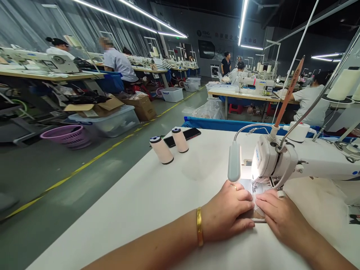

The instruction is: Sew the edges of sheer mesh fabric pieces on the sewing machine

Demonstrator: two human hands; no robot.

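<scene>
At the needle area of a white sewing machine (266,159), my left hand (229,210) and my right hand (284,213) lie close together. Between and under their fingertips is a small pale piece of fabric (258,214), mostly hidden by the fingers. My left fingers are bent together and press on its left side, with the thumb near its front edge. From the right, my right fingers are pressed together on it. The presser foot (254,186) stands just beyond the fingertips. A small grey lamp (234,163) hangs above my left hand and lights the spot.
Two pale thread cones (161,150) stand at the table's far left, beside a dark phone (192,133). Sheer pale cloth (315,198) lies right of the machine. A blue cloth trough (213,123) runs along the far edge. Several people work at machines beyond.
</scene>
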